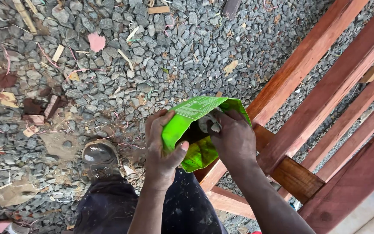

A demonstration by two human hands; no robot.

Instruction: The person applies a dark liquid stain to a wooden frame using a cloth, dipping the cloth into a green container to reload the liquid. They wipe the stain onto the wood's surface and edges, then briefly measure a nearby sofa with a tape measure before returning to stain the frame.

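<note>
A crumpled bright green plastic bag (192, 130) with a pale printed panel is held up in front of me. My left hand (161, 149) grips its left side, thumb pressed across the front. My right hand (233, 138) is at the bag's open mouth, fingers curled over the rim and partly inside. What is inside the bag is hidden; only a greyish patch shows at the opening.
A reddish-brown wooden frame (308, 82) of long beams slants across the right side, with a cross block (297, 178) below my right forearm. Grey gravel (161, 56) strewn with wood scraps covers the ground. My dusty boot (99, 155) and dark trouser leg are below.
</note>
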